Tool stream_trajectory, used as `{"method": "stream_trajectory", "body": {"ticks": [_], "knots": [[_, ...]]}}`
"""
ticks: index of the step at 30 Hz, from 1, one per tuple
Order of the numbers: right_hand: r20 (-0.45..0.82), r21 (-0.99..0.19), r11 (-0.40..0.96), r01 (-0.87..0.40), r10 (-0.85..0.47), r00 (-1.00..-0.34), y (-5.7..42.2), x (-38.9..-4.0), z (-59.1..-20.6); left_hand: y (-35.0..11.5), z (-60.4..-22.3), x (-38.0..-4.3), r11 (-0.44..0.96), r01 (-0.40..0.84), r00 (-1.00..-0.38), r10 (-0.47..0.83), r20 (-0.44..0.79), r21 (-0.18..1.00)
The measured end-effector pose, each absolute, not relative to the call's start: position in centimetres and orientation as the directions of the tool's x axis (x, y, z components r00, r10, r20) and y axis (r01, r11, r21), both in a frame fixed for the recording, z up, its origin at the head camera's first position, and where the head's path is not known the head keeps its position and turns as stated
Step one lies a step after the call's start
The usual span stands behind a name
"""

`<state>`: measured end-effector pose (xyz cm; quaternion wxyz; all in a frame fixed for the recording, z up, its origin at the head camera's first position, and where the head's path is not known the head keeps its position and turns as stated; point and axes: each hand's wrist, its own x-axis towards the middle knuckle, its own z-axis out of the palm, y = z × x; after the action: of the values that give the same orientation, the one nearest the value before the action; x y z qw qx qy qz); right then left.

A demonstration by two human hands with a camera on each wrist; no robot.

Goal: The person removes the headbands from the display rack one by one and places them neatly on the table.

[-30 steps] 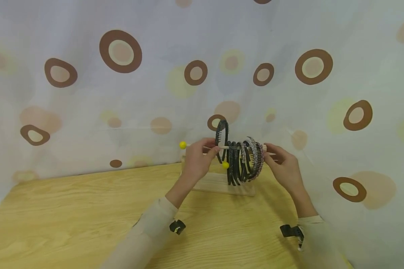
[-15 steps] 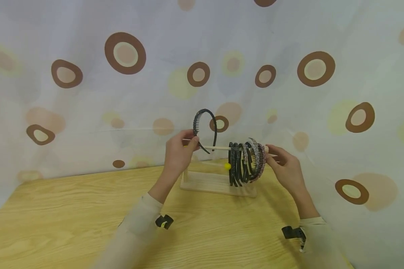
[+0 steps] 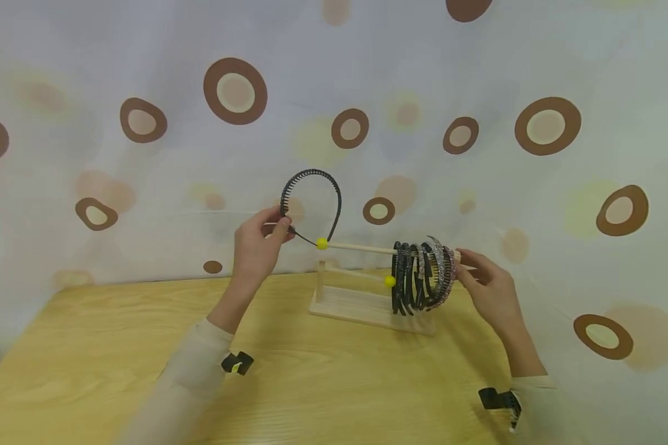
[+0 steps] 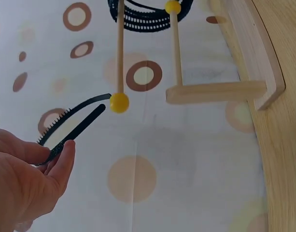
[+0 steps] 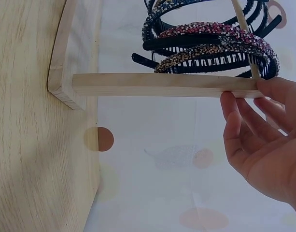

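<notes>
My left hand (image 3: 257, 247) pinches a black toothed headband (image 3: 339, 201) by one side. Its loop stands up beside the yellow ball (image 3: 322, 243) that caps the upper wooden rod (image 3: 362, 248). In the left wrist view the headband's two ends (image 4: 103, 107) lie close to that ball. Several glittery headbands (image 3: 423, 278), black, silver and pinkish, hang bunched at the rod's right end. My right hand (image 3: 492, 293) holds the top of the stand's wooden upright (image 5: 162, 85) between thumb and fingers, just under the rod's end.
The wooden stand's base (image 3: 356, 303) rests on the wood-grain table (image 3: 289, 377). A lower rod with its own yellow ball (image 3: 389, 281) points toward the headbands from a short left post (image 3: 320, 281). Behind hangs a patterned curtain (image 3: 289, 80) with brown rings.
My left hand has drawn the black headband leftward along the upper rod to its yellow ball end, the loop turning to face the camera. My right hand keeps its hold on the stand.
</notes>
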<state>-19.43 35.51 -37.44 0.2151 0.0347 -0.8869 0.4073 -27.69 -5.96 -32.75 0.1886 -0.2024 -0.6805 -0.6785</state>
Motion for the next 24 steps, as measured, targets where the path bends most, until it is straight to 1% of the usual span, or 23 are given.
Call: {"method": "stream_trajectory", "body": {"ticks": [3,5,6,9,11,13,16,19,24], "knots": [[0.409,-0.705,0.668,-0.239,0.108,-0.906,35.8,-19.2,-37.4,-8.0,-33.1,-27.6,-0.001,0.519,-0.855,-0.008,0.519,0.855],[0.409,-0.704,0.668,-0.241,0.103,-0.907,35.9,-19.1,-37.4,-9.7,-33.6,-27.4,0.026,0.513,-0.858,-0.027,0.514,0.858],[0.406,-0.704,0.668,-0.241,0.101,-0.908,36.0,-19.2,-37.5,-10.6,-33.9,-27.4,0.051,0.507,-0.86,-0.036,0.509,0.86],[0.402,-0.701,0.672,-0.239,0.095,-0.911,36.3,-19.3,-37.7,-13.5,-35.0,-27.0,0.186,0.466,-0.873,-0.061,0.484,0.865],[0.397,-0.699,0.675,-0.234,0.095,-0.913,36.6,-19.3,-37.7,-15.4,-35.7,-26.8,0.293,0.435,-0.878,-0.07,0.473,0.851],[0.394,-0.698,0.677,-0.232,0.094,-0.914,36.8,-19.4,-37.8,-17.5,-36.5,-26.6,0.369,0.404,-0.884,-0.077,0.46,0.837],[0.393,-0.694,0.683,-0.227,0.095,-0.914,37.3,-19.4,-37.7,-20.4,-37.7,-26.1,0.431,0.375,-0.888,-0.085,0.451,0.82],[0.39,-0.69,0.69,-0.218,0.101,-0.915,37.9,-19.3,-37.6,-23.1,-38.9,-25.3,0.464,0.333,-0.901,-0.101,0.422,0.821],[0.381,-0.68,0.711,-0.18,0.133,-0.915,39.2,-18.0,-37.7,-26.8,-40.6,-24.6,0.538,0.28,-0.918,-0.091,0.385,0.795]]}}
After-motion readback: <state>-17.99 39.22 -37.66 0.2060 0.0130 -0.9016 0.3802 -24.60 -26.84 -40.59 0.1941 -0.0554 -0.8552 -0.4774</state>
